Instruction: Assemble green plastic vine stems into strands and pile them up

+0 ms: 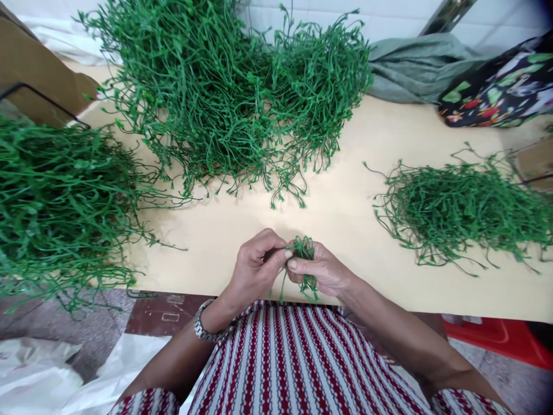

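Above the middle of the near edge of the bench (341, 213), we hold a small green bunch (307, 253) of thin, curling stems in our right hand (324, 270). Its fingers are closed around the bunch, with looped stems rising above the grip and loose ends hanging below it. Our left hand (254, 268) meets it from the side, the fingers pinched together on a thin stem (288, 248) beside the bunch. The two thumbs are close together, nails up. We wear a metal watch (205, 323) on the left wrist and a red, white and dark patterned top (294, 363).

Three heaps of similar green stems lie around us. The biggest heap (207, 98) spreads along the far edge, from the left side past the middle, its loose tips trailing towards us. The left heap (60, 202) covers the near left corner and spills over the near edge. The right heap (466, 207) is smaller and lies towards the right edge.

At the far edge, right of the biggest heap, we see a grey-green cloth (423, 66) beside a black floral cloth (501, 86). Brown cardboard (38, 69) stands near the far left corner. Below the near edge, a red plastic item (496, 340) shows at the right and white sheeting (38, 374) at the left.
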A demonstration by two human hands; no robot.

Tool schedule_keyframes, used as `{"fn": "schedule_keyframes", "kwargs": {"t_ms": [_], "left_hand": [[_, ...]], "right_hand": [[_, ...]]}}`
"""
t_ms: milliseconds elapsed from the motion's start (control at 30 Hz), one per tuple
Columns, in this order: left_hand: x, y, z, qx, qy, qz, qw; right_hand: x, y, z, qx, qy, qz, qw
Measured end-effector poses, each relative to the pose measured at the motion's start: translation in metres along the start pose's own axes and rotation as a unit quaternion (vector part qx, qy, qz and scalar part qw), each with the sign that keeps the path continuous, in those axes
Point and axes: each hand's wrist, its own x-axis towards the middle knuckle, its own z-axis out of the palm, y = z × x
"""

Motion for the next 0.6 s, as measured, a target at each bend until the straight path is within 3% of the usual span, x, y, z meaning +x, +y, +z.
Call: {"fn": "schedule_keyframes", "kwargs": {"t_ms": [100, 233, 467, 600], "left_hand": [[0.001, 0.003, 0.001, -0.139, -0.004, -0.111, 0.984], [0.003, 0.006, 0.002, -0.291, 0.011, -0.206, 0.934], [0.007, 0.012, 0.007, -0.362, 0.095, -0.183, 0.909], [0.011, 0.018, 0.01, -0.388, 0.112, -0.2, 0.893]], "right_hand": [[-0.001, -0.001, -0.001, -0.036, -0.013, -0.035, 0.999], [-0.001, -0.004, -0.003, -0.121, -0.012, -0.085, 0.989], [0.008, -0.015, 0.006, -0.144, -0.02, -0.129, 0.981], [0.012, -0.014, 0.008, -0.141, -0.008, -0.147, 0.979]]}}
